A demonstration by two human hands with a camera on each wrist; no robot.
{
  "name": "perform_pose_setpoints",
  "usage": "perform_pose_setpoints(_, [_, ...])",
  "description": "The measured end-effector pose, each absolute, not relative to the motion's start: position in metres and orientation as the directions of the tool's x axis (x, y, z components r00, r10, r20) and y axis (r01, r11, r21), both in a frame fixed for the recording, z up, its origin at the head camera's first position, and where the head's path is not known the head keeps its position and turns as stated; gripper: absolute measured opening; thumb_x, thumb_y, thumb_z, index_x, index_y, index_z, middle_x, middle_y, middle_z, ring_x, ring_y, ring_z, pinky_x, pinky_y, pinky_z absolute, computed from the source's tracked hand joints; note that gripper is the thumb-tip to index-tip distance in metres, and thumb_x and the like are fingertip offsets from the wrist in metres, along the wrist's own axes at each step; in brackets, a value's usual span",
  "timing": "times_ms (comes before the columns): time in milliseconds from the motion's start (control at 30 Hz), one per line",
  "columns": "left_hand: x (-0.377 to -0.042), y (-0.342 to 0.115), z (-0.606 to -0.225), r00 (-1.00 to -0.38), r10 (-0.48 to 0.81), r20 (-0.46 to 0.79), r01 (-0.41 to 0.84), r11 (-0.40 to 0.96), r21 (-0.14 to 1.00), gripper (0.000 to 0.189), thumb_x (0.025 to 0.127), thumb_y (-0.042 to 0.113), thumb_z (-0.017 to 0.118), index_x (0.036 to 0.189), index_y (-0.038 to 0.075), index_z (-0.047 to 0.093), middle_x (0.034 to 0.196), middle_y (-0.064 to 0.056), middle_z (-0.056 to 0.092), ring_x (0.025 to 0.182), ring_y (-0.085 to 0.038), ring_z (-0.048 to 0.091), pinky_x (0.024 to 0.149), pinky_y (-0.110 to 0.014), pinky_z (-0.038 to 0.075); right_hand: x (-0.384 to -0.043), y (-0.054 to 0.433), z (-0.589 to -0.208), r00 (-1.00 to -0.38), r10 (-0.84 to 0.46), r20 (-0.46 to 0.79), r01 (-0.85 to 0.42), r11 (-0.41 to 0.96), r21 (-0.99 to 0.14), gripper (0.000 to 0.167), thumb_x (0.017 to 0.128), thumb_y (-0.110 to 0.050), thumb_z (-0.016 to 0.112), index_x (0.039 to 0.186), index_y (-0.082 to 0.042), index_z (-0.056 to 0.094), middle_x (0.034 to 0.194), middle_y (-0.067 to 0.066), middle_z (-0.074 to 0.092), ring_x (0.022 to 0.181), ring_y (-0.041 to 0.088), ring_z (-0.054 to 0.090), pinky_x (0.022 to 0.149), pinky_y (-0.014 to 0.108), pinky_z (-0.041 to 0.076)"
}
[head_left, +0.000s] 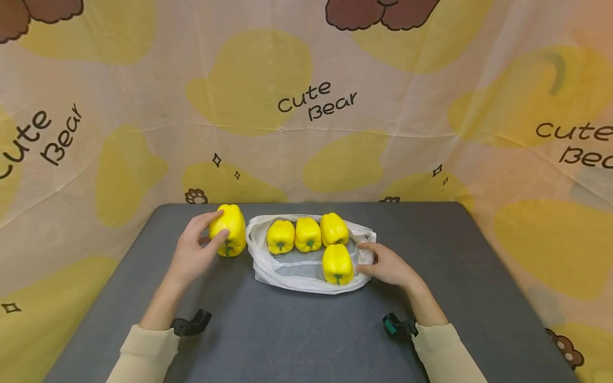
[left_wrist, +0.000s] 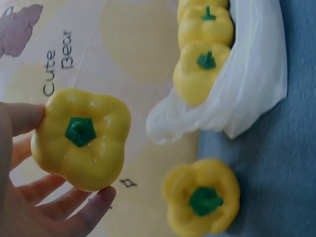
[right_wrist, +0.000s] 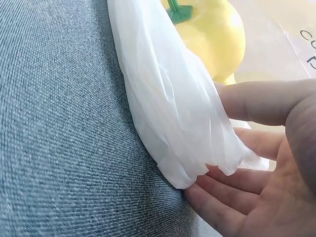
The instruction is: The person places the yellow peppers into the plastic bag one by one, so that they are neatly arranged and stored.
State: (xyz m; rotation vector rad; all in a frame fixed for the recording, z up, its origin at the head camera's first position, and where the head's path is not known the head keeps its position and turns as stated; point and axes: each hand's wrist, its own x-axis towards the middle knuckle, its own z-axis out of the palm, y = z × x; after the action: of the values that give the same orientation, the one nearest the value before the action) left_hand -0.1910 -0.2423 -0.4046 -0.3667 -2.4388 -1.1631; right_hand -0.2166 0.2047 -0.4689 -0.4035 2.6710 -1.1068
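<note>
My left hand [head_left: 196,247] grips a yellow bell pepper [head_left: 233,226] beside the left end of a white plastic bag [head_left: 268,274]. Seen from the left wrist, this pepper [left_wrist: 81,140] has its green stem towards the camera, with thumb and fingers around its side. A second yellow bell pepper [left_wrist: 200,197] sits on the table below it in that view. Several more yellow peppers [head_left: 308,234] lie in the open bag, most along its far side and one [head_left: 337,264] at the near right. My right hand [head_left: 390,264] holds the bag's right edge between thumb and fingers.
The dark grey table [head_left: 297,340] runs back to a printed cloth backdrop [head_left: 268,80] with bear lettering. Black bands [head_left: 191,323] show at both wrists, below cream sleeves [head_left: 148,351].
</note>
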Motion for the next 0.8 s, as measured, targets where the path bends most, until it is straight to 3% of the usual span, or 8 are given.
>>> perform_pose_setpoints(200, [-0.188,-0.225,-0.407,-0.886,0.095,0.453,0.421,0.573,0.703,0.049,0.097,0.015,0.071,0.143,0.006,0.057,0.140,-0.013,0.053,0.124,-0.028,0.053,0.086,-0.018,0.049,-0.216,0.205,-0.468,-0.938,-0.333,-0.098,-0.165,0.675,-0.719,0.065,0.090,-0.030,0.075,0.144,-0.001,0.053,0.146,0.020,0.052,0.128,0.038,0.050,0.107,0.059,0.039])
perform_pose_setpoints(467, [-0.187,-0.208,-0.411,-0.887,0.114,0.448,0.438,0.517,0.735,0.048,0.096,0.013,0.072,0.142,0.008,0.058,0.138,-0.012,0.053,0.121,-0.025,0.053,0.084,-0.016,0.049,-0.215,0.204,-0.469,-0.937,-0.336,-0.098,-0.167,0.675,-0.719,0.065,0.090,-0.031,0.074,0.145,-0.002,0.053,0.146,0.019,0.053,0.126,0.037,0.051,0.105,0.057,0.041])
perform_pose_setpoints(700, [-0.186,-0.192,-0.417,-0.889,0.143,0.435,0.444,0.500,0.744,0.047,0.096,0.015,0.071,0.141,0.010,0.059,0.139,-0.010,0.054,0.122,-0.026,0.052,0.089,-0.046,0.054,-0.217,0.205,-0.469,-0.937,-0.336,-0.094,-0.167,0.669,-0.724,0.065,0.091,-0.029,0.074,0.145,-0.001,0.053,0.146,0.019,0.052,0.127,0.037,0.050,0.106,0.058,0.040])
perform_pose_setpoints(800, [-0.186,-0.185,-0.420,-0.889,0.159,0.430,0.451,0.475,0.756,0.046,0.097,0.015,0.071,0.141,0.010,0.059,0.139,-0.011,0.054,0.123,-0.027,0.051,0.089,-0.051,0.054,-0.218,0.205,-0.469,-0.935,-0.342,-0.090,-0.175,0.670,-0.722,0.064,0.091,-0.029,0.073,0.145,-0.001,0.053,0.145,0.020,0.053,0.126,0.037,0.051,0.105,0.058,0.041])
